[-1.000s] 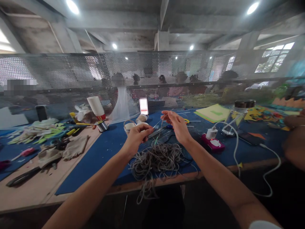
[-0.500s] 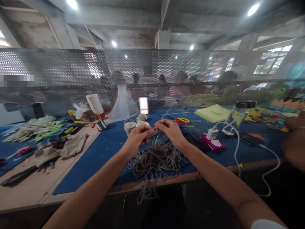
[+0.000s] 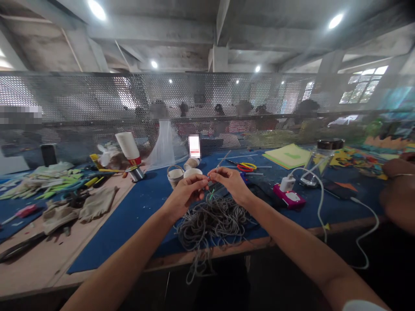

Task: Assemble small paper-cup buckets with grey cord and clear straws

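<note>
My left hand [image 3: 189, 191] and my right hand [image 3: 231, 183] meet above the table, thumbs and forefingers pinched almost tip to tip. A thin, straight, pale stick [image 3: 224, 158] slants up and away from the right fingertips. Its lower end runs to the pinch between both hands, where the fingers hide the detail. Just below lies a big tangled heap of grey cord [image 3: 214, 222], with loops hanging over the table edge. A small bit of green tie [image 3: 212, 195] shows at the top of the heap. Behind the left hand stand a white cup [image 3: 193, 172] and a small handled basket [image 3: 175, 174].
Red and yellow scissors [image 3: 247, 166] lie beyond my right hand. To the right are a magenta power box [image 3: 289, 197] with a white cable, a glass jar [image 3: 316, 166] and yellow paper sheets [image 3: 288, 154]. Stacked paper cups [image 3: 127, 146] and gloves [image 3: 99, 203] sit left. Another person's arm [image 3: 400, 190] is far right.
My hands stay pinched together, with the fingertips slightly closer to each other. The whole scene has shifted a little down and left in view.
</note>
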`<action>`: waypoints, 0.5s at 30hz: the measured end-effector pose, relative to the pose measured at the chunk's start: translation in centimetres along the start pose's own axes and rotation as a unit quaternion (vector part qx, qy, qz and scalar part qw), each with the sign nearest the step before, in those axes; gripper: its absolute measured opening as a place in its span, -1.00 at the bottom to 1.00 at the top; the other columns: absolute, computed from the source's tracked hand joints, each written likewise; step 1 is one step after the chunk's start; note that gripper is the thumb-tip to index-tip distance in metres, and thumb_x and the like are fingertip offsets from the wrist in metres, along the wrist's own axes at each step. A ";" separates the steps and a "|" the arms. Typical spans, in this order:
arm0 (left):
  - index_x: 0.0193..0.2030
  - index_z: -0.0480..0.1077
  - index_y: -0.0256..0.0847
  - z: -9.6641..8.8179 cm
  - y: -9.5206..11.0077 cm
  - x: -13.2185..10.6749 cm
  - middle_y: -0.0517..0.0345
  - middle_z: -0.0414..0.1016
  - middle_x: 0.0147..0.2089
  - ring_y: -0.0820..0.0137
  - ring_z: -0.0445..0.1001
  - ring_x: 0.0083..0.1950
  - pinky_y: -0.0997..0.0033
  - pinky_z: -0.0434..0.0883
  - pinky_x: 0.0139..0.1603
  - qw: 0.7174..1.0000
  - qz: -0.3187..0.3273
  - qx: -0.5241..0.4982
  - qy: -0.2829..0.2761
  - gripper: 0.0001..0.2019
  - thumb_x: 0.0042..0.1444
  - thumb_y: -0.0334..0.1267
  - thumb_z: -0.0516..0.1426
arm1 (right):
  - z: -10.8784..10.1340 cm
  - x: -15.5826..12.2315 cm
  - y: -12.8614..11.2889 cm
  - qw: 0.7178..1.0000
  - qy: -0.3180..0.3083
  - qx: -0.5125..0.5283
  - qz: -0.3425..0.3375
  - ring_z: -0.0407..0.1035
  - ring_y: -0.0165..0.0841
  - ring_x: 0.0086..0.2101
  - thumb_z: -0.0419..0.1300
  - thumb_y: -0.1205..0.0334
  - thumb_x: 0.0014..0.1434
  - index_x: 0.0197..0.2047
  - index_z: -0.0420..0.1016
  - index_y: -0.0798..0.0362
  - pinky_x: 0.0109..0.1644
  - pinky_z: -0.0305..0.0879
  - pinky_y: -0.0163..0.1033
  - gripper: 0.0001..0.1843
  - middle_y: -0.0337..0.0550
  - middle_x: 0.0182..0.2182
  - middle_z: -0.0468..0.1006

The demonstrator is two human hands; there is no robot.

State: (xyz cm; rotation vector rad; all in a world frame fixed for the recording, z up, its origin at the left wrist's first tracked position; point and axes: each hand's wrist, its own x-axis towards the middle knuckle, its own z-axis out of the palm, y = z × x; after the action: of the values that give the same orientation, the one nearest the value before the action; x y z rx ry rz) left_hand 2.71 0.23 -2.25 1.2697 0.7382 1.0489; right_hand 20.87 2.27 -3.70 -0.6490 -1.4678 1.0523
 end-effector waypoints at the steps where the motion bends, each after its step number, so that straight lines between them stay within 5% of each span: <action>1: -0.23 0.46 -0.27 0.0 0.0 0.0 0.21 0.48 -0.40 0.63 0.34 -0.57 0.65 0.21 -0.59 1.000 0.001 -0.002 -0.003 -0.76 0.03 -0.19 0.33 | 0.0 0.0 0.0 1.000 -0.001 0.004 0.000 0.44 -0.39 -0.26 0.35 0.04 0.09 -0.30 0.62 0.01 -0.04 0.33 -0.25 -0.79 -0.23 -0.32 0.60; 10: -0.21 0.45 -0.26 0.6 0.3 -0.4 0.17 0.51 -0.40 0.57 0.45 -0.51 0.62 0.36 -0.51 0.999 -0.010 -0.042 -0.024 -0.77 0.07 -0.20 0.32 | -0.2 0.1 -0.1 0.999 -0.021 0.041 0.016 0.42 -0.43 -0.30 0.35 0.02 0.10 -0.26 0.62 0.01 -0.08 0.33 -0.28 -0.76 -0.26 -0.35 0.57; 15: -0.27 0.46 -0.29 0.5 -0.4 -0.2 0.20 0.48 -0.42 0.64 0.34 -0.58 0.68 0.20 -0.63 0.999 -0.009 -0.048 -0.020 -0.78 0.08 -0.17 0.31 | -0.1 0.0 0.4 0.998 -0.038 0.024 0.032 0.42 -0.43 -0.34 0.36 0.00 0.08 -0.27 0.62 0.03 -0.09 0.34 -0.27 -0.72 -0.27 -0.39 0.57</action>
State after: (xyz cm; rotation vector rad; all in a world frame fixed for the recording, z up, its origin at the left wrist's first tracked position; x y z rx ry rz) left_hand 3.15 -0.12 -2.52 1.1960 0.6610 1.0294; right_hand 20.95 2.45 -4.11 -0.6315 -1.4919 1.1691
